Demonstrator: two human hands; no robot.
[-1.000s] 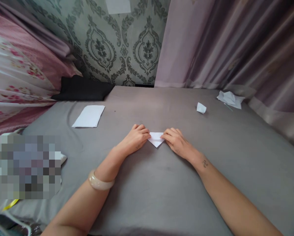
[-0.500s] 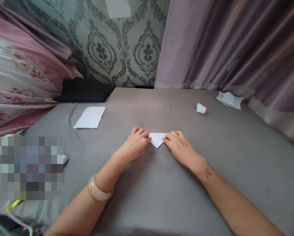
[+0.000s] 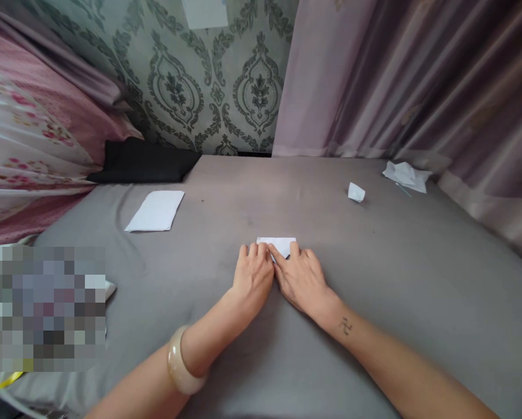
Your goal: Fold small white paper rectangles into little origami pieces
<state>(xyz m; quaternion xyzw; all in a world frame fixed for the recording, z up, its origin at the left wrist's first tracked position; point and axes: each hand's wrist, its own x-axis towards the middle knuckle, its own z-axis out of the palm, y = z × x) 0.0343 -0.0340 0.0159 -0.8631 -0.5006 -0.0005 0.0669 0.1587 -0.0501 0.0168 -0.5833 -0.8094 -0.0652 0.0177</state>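
Observation:
A small folded white paper [image 3: 283, 242] lies on the grey cloth in front of me, its straight far edge showing. My left hand [image 3: 254, 274] is closed at the paper's left part, its fingers curled and the thumb hidden. Close against it, my right hand [image 3: 302, 276] grips the paper from the near right. Its index finger stretches across the paper toward the left fingertips. Both hands cover the paper's near point.
A stack of white paper sheets [image 3: 156, 211] lies to the left, by a folded black cloth [image 3: 147, 162]. At the right sit a small folded paper piece [image 3: 356, 192] and crumpled papers [image 3: 405, 174]. Curtains [image 3: 326, 87] hang behind. A blurred patch hides the lower left.
Both hands have come together over the paper's near part and moved slightly nearer me. Earlier they held its left and right corners, with the near point uncovered.

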